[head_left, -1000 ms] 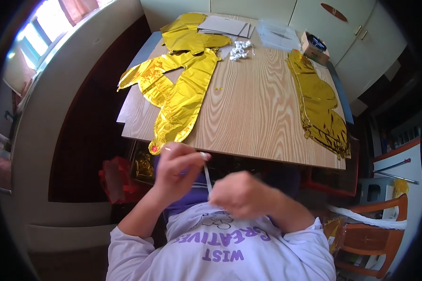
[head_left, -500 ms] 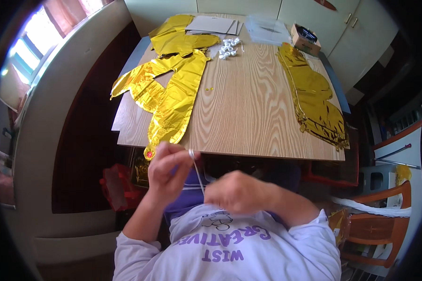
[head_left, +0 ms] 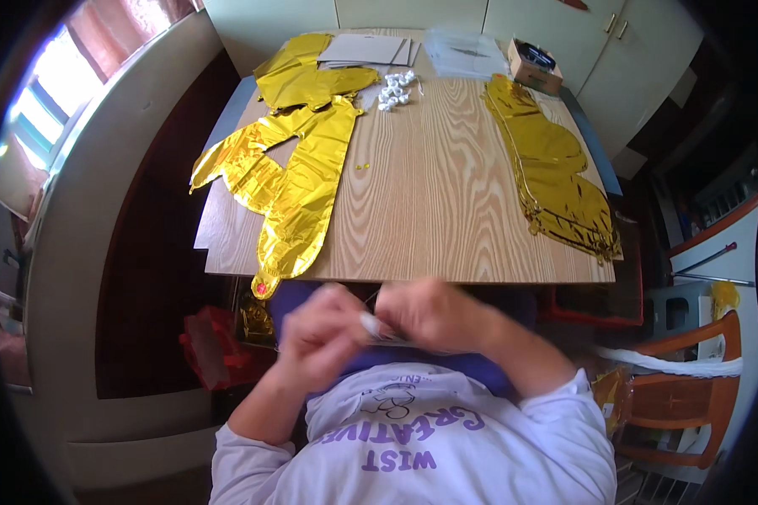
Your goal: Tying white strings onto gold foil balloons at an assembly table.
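Over my lap, just below the table's front edge, my left hand (head_left: pixel 322 332) is closed with a small wound bundle of white string (head_left: pixel 370 323) at its fingertips. My right hand (head_left: pixel 429 313) is a fist close beside it, blurred by motion; the string's run into that fist is hard to make out. Beyond my left hand a gold foil balloon (head_left: pixel 299 223), flat and uninflated, lies on the table with its red-marked tip past the front edge. A cluster of small white string bundles (head_left: pixel 394 91) rests farther back.
Another flat gold foil piece (head_left: pixel 299 76) and grey cards (head_left: pixel 366 50) lie at the back left of the wooden table (head_left: pixel 429 185). A stack of gold foil balloons (head_left: pixel 556 168) covers its right side, below a small box (head_left: pixel 534 67). White string (head_left: pixel 669 364) hangs across a wooden chair (head_left: pixel 682 412).
My hands have come closer together; the left has moved down and right, the right has risen. The string stretched between them earlier no longer shows clearly. The view has shifted slightly.
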A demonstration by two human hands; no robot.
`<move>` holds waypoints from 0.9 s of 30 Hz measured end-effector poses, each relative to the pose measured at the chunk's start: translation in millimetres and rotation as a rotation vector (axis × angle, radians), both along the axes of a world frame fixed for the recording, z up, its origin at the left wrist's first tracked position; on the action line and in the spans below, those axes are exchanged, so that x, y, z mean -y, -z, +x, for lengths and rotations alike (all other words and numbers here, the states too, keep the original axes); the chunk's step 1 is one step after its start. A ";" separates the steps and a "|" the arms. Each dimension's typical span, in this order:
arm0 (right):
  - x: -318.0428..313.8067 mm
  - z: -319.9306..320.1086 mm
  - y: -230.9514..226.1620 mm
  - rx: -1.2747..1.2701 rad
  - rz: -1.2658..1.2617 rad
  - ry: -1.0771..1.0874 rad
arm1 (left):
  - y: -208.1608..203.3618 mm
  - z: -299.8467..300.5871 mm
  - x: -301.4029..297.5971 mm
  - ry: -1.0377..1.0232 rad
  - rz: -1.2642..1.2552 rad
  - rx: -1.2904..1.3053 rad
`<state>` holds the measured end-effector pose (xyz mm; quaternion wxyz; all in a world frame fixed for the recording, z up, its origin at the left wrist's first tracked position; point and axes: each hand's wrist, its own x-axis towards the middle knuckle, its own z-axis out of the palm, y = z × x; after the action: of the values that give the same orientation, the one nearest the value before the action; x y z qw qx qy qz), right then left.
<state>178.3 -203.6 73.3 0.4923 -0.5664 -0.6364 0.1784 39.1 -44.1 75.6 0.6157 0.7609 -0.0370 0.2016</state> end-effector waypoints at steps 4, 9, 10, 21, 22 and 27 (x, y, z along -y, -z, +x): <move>7.7 -0.9 -18.6 0.028 0.030 0.004 | 15.9 8.3 1.4 -0.081 0.382 0.084; 1.7 -0.9 6.8 -0.086 -0.100 -0.046 | 2.5 5.5 3.6 -0.181 -0.329 -0.060; 10.0 -9.9 5.1 -0.021 -0.101 -0.157 | 0.2 15.8 -10.4 -0.342 -0.005 -0.117; 8.5 7.4 -15.2 -0.182 0.024 -0.081 | 27.0 26.1 -5.1 -0.089 0.381 0.040; 9.7 18.0 -26.4 -0.207 -0.147 0.090 | 21.5 18.9 5.2 0.114 0.360 0.040; 12.3 -5.7 9.2 -0.043 -0.208 -0.130 | 2.3 24.9 -13.1 -0.195 -0.081 -0.061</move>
<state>172.6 -215.9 64.1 0.4318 -0.5679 -0.6393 0.2869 64.0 -30.9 73.3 0.6243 0.7411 0.0638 0.2386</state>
